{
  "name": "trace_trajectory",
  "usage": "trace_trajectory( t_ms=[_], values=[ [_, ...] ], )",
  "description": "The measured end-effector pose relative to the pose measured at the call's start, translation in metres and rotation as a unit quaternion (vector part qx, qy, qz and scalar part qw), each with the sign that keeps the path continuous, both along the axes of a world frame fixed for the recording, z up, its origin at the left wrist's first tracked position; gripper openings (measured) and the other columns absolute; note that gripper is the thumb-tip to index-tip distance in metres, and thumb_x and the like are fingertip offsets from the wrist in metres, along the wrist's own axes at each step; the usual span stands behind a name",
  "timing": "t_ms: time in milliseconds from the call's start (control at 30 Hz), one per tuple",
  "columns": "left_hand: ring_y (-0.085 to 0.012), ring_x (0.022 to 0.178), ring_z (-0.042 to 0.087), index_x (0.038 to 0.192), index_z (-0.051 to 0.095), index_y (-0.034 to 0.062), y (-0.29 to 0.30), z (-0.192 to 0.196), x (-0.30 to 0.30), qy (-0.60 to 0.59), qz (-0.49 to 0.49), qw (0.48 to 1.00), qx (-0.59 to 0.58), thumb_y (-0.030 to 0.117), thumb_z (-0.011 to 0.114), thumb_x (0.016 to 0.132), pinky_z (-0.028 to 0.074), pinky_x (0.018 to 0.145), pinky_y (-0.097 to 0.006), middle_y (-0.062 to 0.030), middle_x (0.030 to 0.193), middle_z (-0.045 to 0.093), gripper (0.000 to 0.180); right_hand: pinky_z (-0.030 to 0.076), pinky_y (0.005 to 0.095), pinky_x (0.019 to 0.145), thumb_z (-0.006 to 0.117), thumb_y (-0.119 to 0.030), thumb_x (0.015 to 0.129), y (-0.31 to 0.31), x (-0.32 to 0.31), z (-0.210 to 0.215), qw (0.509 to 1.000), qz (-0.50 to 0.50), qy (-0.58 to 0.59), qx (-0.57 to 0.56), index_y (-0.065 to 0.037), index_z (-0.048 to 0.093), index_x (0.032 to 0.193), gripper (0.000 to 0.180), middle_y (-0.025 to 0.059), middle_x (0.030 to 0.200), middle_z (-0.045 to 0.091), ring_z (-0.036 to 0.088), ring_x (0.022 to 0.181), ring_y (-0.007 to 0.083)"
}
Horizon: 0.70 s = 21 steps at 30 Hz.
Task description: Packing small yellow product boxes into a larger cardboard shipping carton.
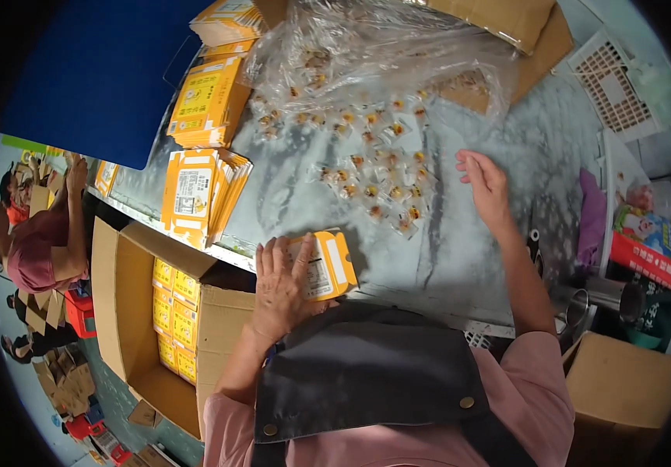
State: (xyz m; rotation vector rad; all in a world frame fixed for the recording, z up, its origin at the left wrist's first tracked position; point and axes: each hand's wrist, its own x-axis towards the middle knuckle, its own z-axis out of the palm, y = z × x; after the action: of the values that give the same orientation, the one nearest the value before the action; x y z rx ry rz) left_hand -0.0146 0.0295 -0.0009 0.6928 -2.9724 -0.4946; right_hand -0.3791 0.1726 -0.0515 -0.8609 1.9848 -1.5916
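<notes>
A small yellow and white carton (328, 266) stands at the near edge of the table. My left hand (279, 274) grips it from the left, fingers over its side and thumb near its lower edge. Raised over the right part of the table, my right hand (485, 180) has its fingers loosely bent and apart, with nothing visible in them. Between the hands and farther off lie several small clear sachets (372, 191) with dark and yellow contents. Flat folded yellow cartons (194, 191) are stacked at the left of the table.
An open cardboard box (215, 323) at the lower left holds rows of filled yellow cartons. Clear plastic sheeting (382, 47) covers the far side. Scissors (535, 236), a metal cup (616, 296) and a white basket (616, 86) are at the right. Another person (47, 249) works at the left.
</notes>
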Motion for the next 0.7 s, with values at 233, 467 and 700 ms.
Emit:
trace_trajectory(
  t_ms=[233, 467, 700],
  values=[
    [-0.0422, 0.123, 0.036, 0.144, 0.038, 0.0069, 0.008, -0.004, 0.002, 0.012, 0.053, 0.998, -0.005, 0.049, 0.087, 0.053, 0.026, 0.107, -0.057, -0.0235, 0.131, 0.037, 0.112, 0.041, 0.0392, 0.103, 0.069, -0.019, 0.086, 0.011, 0.062, 0.022, 0.934, 0.086, 0.335, 0.086, -0.002, 0.053, 0.129, 0.048, 0.0162, 0.131, 0.053, 0.048, 0.123, 0.031],
    [-0.0422, 0.12, 0.037, 0.143, 0.039, 0.0058, 0.012, -0.007, 0.003, 0.032, 0.06, 0.998, 0.001, 0.049, 0.086, 0.055, 0.027, 0.105, -0.057, -0.0237, 0.13, 0.038, 0.108, 0.037, 0.044, 0.106, 0.072, -0.023, 0.083, -0.005, 0.054, -0.016, 0.882, 0.205, 0.416, 0.081, -0.005, 0.057, 0.125, 0.048, 0.0144, 0.139, 0.045, 0.038, 0.132, 0.0363],
    [-0.0416, 0.117, 0.039, 0.142, 0.041, 0.0056, 0.01, -0.01, 0.001, 0.047, 0.058, 0.997, -0.027, 0.047, 0.089, 0.052, 0.035, 0.1, -0.054, -0.0235, 0.129, 0.038, 0.11, 0.039, 0.0435, 0.104, 0.073, -0.02, 0.082, 0.011, 0.066, -0.005, 0.902, 0.174, 0.389, 0.071, -0.004, 0.061, 0.115, 0.038, 0.0137, 0.134, 0.049, 0.041, 0.128, 0.0356]
  ],
)
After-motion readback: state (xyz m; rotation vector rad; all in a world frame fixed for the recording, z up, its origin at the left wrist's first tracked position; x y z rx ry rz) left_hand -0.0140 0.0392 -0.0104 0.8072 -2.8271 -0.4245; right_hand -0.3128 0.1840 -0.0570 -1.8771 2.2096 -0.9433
